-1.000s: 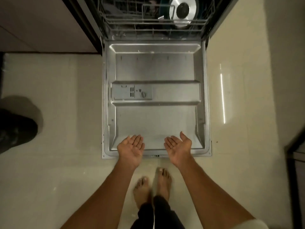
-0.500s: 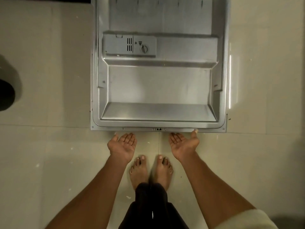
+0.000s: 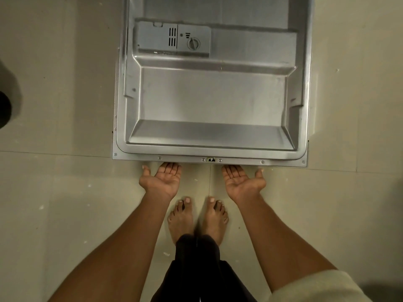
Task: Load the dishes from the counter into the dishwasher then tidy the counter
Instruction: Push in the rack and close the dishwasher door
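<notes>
The dishwasher door (image 3: 209, 99) lies open and flat in front of me, its steel inner face up, with the grey detergent compartment (image 3: 173, 39) near the top. My left hand (image 3: 162, 179) is palm up just under the door's front edge, left of the latch (image 3: 211, 159). Its fingertips disappear beneath the edge. My right hand (image 3: 241, 180) is palm up to the right of the latch, fingertips likewise under the edge, thumb spread outward. Both hands have straight fingers and hold nothing. The racks and dishes are out of view.
Pale floor tiles (image 3: 65, 192) surround the door. My bare feet (image 3: 197, 219) stand close together right behind the hands. A dark object (image 3: 4, 110) sits at the left border of the view.
The view has dropped and closed in on the door, so the racks left the frame. Both palm-up hands went from over the door's front lip to under its front edge.
</notes>
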`<state>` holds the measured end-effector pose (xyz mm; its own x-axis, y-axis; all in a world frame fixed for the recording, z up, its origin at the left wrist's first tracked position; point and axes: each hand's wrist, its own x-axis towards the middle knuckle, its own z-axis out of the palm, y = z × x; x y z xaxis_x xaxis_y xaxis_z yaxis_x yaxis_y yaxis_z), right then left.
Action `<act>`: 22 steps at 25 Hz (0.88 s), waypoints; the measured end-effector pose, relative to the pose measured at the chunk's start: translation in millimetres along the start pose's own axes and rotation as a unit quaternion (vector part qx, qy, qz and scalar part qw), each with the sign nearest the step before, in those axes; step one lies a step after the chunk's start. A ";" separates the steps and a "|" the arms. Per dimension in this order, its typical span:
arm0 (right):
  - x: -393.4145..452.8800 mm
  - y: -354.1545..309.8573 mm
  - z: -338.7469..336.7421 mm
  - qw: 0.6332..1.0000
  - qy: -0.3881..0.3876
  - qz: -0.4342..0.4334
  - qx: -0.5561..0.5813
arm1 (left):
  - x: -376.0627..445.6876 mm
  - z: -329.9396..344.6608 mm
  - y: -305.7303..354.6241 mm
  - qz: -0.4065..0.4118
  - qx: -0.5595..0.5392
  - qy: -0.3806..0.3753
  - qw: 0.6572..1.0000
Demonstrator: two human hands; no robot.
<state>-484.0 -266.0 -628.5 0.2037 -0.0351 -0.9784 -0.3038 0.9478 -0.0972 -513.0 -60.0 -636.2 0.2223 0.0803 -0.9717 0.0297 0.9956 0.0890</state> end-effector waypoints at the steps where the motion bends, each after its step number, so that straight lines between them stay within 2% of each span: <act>1: -8.3 -0.5 -0.2 1.000 -0.002 0.000 0.006 | -7.9 0.1 0.8 -0.005 -0.004 -0.005 1.000; 10: -129.9 -11.4 11.3 1.000 -0.017 -0.015 0.007 | -136.3 15.2 9.0 -0.007 -0.044 -0.037 0.998; 12: -180.4 -22.1 27.7 0.999 -0.028 -0.026 -0.024 | -186.2 30.7 14.6 -0.008 -0.049 -0.060 0.997; 14: -196.6 -25.5 30.6 0.998 -0.029 -0.038 -0.041 | -200.7 32.0 14.4 -0.004 -0.065 -0.067 0.996; 22: -322.5 -52.6 126.1 0.979 -0.069 -0.127 -0.142 | -325.3 122.2 35.6 0.012 -0.068 -0.193 0.979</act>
<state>-416.4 -264.6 -284.9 0.4236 -0.1969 -0.8842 -0.4689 0.7875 -0.4001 -465.2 -56.6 -290.3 0.5741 0.1060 -0.8119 -0.1046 0.9929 0.0557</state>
